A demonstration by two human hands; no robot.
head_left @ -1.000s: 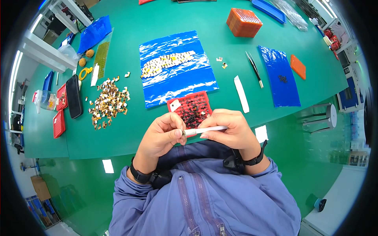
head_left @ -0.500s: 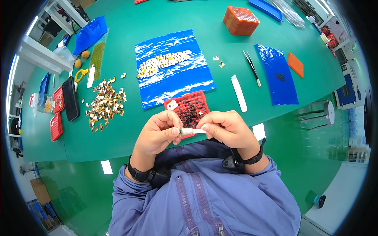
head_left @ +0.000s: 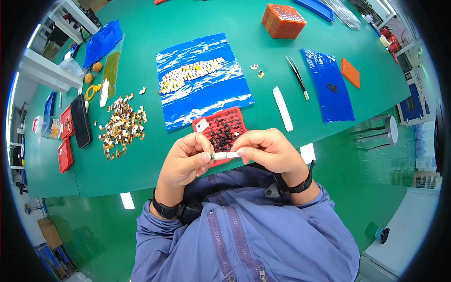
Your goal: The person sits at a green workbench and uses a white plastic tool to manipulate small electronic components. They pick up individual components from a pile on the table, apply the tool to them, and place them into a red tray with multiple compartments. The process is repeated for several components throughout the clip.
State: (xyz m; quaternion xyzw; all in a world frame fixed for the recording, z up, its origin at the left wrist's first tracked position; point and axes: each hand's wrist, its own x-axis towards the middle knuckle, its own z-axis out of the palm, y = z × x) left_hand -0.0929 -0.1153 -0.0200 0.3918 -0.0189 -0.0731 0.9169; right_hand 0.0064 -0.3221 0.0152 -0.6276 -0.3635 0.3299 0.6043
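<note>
Over the near edge of the table, my left hand (head_left: 189,157) pinches a small dark-ended part whose detail is too small to make out. A thin white strip (head_left: 232,154) reaches from that part toward my right hand (head_left: 264,149), which grips the strip's other end between thumb and forefinger. Just beyond and partly beneath my fingers lies a red tray (head_left: 195,123) dotted with several rows of small black pieces (head_left: 228,126). On it rests a small white piece (head_left: 202,125) at the left corner.
A blue sheet (head_left: 202,105) carries rows of small white-and-gold parts (head_left: 190,75). Loose gold-and-white parts (head_left: 123,127) are heaped at left, beside a black case (head_left: 81,121). Toward the right lie a white strip (head_left: 283,109), tweezers (head_left: 297,77) and another blue sheet (head_left: 329,89); stacked orange trays (head_left: 283,21) stand farther back.
The view has shifted slightly, so the table's things appear a little farther left. Both hands keep their pinch, with the white strip still between them.
</note>
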